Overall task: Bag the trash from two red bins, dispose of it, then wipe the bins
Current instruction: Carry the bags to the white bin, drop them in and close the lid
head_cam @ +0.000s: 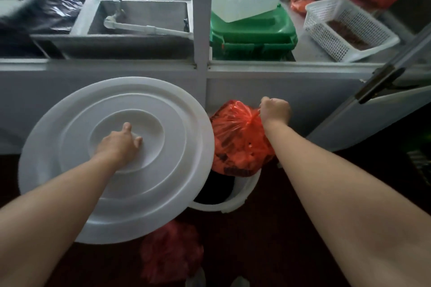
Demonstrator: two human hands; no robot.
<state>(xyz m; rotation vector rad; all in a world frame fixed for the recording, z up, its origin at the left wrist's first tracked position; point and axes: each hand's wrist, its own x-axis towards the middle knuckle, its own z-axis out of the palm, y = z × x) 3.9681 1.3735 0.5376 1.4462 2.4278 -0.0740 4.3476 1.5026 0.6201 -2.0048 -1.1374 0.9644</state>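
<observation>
- The translucent red plastic trash bag (238, 137), gathered at the neck, hangs over the open mouth of a white plastic bucket (242, 196). Its low end is close to the bucket's far rim — that is where I see the task's load.
- The right hand (275, 110) is clenched tight round the bag's twisted neck, knuckles up, arm stretched forward.
- The left hand (120, 143) lies on the middle of a large round white plastic lid (70, 147), fingers curled down onto its centre and holding it. The lid sits tilted to the left of the bucket and covers part of its mouth.
- On the dark floor at the lower edge of my feed lies a second red bag (171, 254), blurred.
- Behind the bucket runs a grey partition wall (279, 91). Beyond it I make out a steel sink (88, 14), a green lidded bin (254, 35) with a clear plastic tub (247, 4) on top — and a white perforated basket (326, 28) to the right.
</observation>
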